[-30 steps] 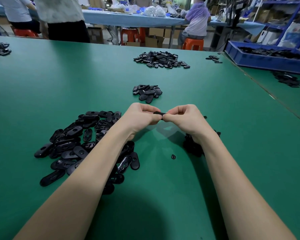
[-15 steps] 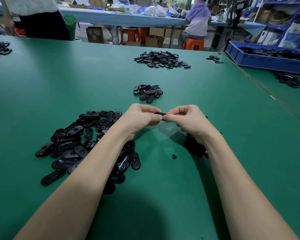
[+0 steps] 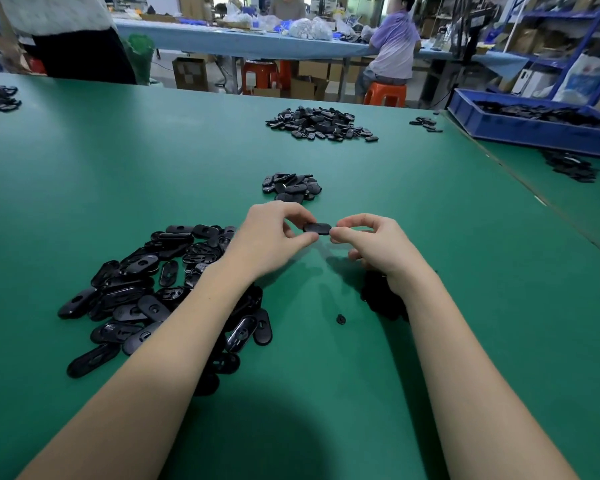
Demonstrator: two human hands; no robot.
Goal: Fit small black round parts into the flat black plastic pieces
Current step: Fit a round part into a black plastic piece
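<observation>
A flat black oval plastic piece (image 3: 317, 228) is held above the green table (image 3: 465, 306) between both hands. My left hand (image 3: 271, 237) pinches its left end, and my right hand (image 3: 371, 244) pinches its right end with thumb and forefinger. A large heap of the same flat black pieces (image 3: 153, 289) lies to the left, partly under my left forearm. One small black round part (image 3: 341, 319) lies alone on the table between my arms. A dark clump of small parts (image 3: 381, 299) sits under my right wrist, mostly hidden.
A small pile of black pieces (image 3: 291, 187) lies just beyond my hands, a bigger pile (image 3: 321, 123) further back. A blue tray (image 3: 534, 128) of black parts stands at the far right. People sit and stand at the far side.
My hands have drawn slightly apart, and the flat piece between them now shows more of its face. The camera view has tilted a little.
</observation>
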